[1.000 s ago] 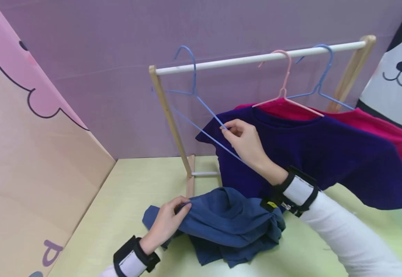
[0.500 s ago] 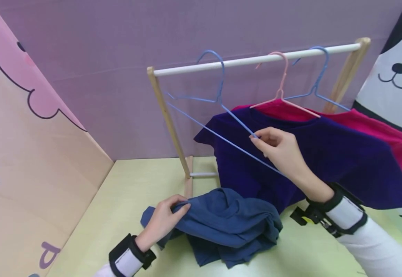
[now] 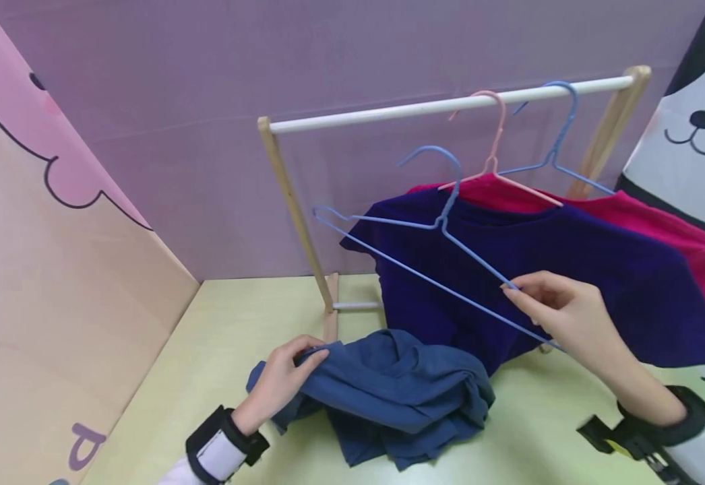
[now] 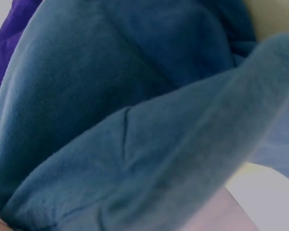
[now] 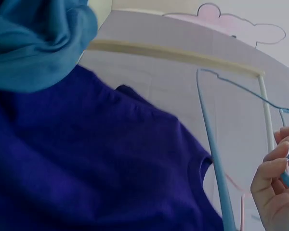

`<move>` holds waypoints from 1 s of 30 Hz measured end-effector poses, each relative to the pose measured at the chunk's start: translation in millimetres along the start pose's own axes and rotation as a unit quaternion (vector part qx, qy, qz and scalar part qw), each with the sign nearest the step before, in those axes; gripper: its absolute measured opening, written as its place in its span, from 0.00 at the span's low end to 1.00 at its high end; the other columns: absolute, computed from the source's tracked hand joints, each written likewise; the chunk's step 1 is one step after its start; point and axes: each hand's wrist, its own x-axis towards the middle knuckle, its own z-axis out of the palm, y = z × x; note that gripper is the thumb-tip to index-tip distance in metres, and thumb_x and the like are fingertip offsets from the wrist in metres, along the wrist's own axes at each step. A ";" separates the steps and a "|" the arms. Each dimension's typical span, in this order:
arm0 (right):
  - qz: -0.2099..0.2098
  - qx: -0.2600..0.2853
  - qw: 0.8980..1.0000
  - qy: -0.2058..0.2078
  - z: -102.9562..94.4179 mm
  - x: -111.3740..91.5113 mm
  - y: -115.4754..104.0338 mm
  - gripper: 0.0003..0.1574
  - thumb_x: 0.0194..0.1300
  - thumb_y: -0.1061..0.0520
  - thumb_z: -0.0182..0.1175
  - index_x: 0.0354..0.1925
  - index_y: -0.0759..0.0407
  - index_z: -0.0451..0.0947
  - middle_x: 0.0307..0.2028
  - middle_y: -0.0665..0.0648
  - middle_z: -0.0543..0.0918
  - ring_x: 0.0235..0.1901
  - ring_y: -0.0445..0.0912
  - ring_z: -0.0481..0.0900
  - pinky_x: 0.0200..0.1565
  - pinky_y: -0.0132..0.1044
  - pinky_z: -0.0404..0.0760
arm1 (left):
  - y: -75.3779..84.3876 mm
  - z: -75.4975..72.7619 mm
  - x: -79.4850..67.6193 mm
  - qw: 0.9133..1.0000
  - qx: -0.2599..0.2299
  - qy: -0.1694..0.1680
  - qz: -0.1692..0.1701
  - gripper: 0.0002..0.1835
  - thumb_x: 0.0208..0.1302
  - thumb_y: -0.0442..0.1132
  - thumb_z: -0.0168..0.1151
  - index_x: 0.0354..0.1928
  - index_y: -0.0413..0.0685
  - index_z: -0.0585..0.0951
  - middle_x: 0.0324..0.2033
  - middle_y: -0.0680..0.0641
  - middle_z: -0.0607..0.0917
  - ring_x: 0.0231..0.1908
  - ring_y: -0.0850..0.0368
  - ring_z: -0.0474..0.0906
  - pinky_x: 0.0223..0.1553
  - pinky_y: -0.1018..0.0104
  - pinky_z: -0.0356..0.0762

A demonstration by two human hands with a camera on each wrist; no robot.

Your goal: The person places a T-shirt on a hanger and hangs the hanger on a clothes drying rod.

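In the head view my right hand (image 3: 571, 316) pinches the right shoulder of a blue wire hanger (image 3: 383, 221). Its hook stands free below the rail, in front of a navy T-shirt (image 3: 510, 269). The right wrist view also shows the hanger (image 5: 215, 149) between thumb and fingers. My left hand (image 3: 282, 377) pinches the upper left edge of a crumpled blue garment (image 3: 407, 391) on the table. Blue cloth (image 4: 135, 120) fills most of the left wrist view, where only a sliver of the hand shows at the lower left corner.
A wooden rack with a white rail (image 3: 377, 116) stands at the back. A pink hanger (image 3: 498, 135) bears the navy T-shirt, and a second blue hanger (image 3: 561, 128) holds a magenta shirt (image 3: 686, 232) behind it. Printed panels (image 3: 73, 269) enclose the yellow table (image 3: 231, 303).
My right hand has carried the blue hanger right and down, from beside the rail's left end to in front of the navy T-shirt. My left hand stays on the blue garment.
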 end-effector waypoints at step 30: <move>-0.126 0.173 0.951 -0.221 -89.7 -31.5 58.5 0.22 0.47 0.85 0.49 0.37 0.71 0.77 0.17 0.53 0.67 0.14 0.42 0.62 0.14 0.31 0.59 | 31.3 -40.0 13.2 0.987 -0.001 0.049 0.154 0.07 0.50 0.23 0.61 0.33 0.35 0.81 0.26 0.44 0.79 0.29 0.63 0.73 0.32 0.74 0.70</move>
